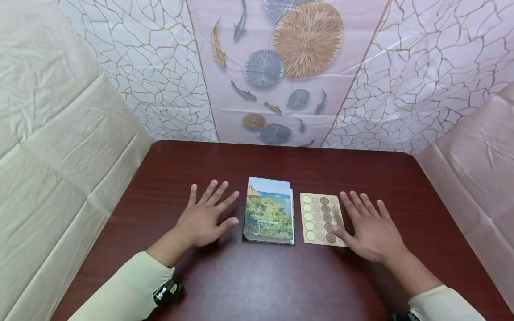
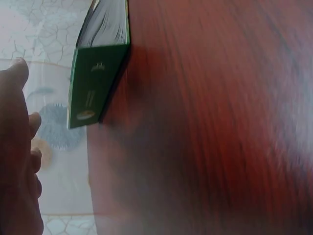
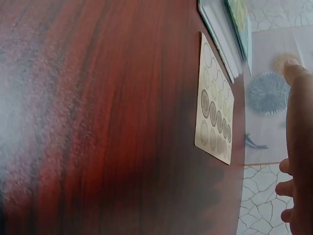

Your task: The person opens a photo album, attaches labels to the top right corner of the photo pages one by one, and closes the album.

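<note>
Head view showed a photo album (image 1: 269,209) lying flat near the middle of a shiny, dark red-brown table (image 1: 257,281). Its front cover was up, with a picture of blue sea, green bushes and a little house. Just to the right, with a thin strip of table between them, lay a tan sheet of round stickers (image 1: 317,219). The circles made four rows going up and down, one pale yellow and one dark brown. A person's left hand (image 1: 202,222) was near the album's left side, not touching it, with its fingers spread wide. The right hand (image 1: 373,234) was over the right edge of the sheet, and its fingers were stretched out too, with the thumb far from the rest. Right wrist view showed that hand up above the table, apart from the sheet. Left wrist view showed the album's green spine and white pages. Both arms had pale sleeves (image 1: 124,285). Behind the table hung a backdrop (image 1: 263,111) with fish and big round shapes on it.
</note>
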### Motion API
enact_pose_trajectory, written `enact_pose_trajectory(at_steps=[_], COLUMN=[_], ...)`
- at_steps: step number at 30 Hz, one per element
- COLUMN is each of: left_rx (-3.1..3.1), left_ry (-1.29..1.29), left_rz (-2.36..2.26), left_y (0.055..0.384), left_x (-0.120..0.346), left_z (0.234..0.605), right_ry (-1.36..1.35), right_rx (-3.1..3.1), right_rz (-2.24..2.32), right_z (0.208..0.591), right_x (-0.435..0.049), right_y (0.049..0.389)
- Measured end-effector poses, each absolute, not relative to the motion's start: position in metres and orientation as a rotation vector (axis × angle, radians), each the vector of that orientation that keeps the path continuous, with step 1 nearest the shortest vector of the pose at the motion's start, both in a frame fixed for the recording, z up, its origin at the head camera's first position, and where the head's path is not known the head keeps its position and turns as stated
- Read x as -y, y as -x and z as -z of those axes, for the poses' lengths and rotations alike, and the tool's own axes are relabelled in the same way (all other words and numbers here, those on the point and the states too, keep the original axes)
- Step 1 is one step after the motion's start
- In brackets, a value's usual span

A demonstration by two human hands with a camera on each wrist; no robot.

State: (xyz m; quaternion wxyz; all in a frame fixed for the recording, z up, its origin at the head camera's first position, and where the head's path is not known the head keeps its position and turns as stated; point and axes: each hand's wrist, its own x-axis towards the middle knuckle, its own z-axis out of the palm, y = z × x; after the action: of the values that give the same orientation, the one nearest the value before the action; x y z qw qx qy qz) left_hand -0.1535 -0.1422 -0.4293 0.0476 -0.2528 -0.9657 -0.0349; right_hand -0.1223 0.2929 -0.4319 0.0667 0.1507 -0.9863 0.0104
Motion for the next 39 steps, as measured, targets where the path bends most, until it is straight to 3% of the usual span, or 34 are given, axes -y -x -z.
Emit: enact_pose_trajectory(at_steps=[39], left_rx=[2.747], left_ry=[1.154], left_rz=[0.160], left_y=[0.133], left_x=[0.088], left_z=[0.454], right_ry=[-1.004], right_rx=[2.855], right_rz=[-0.089], right_z=[0.458], right_x=[-0.254], right_y=[0.098])
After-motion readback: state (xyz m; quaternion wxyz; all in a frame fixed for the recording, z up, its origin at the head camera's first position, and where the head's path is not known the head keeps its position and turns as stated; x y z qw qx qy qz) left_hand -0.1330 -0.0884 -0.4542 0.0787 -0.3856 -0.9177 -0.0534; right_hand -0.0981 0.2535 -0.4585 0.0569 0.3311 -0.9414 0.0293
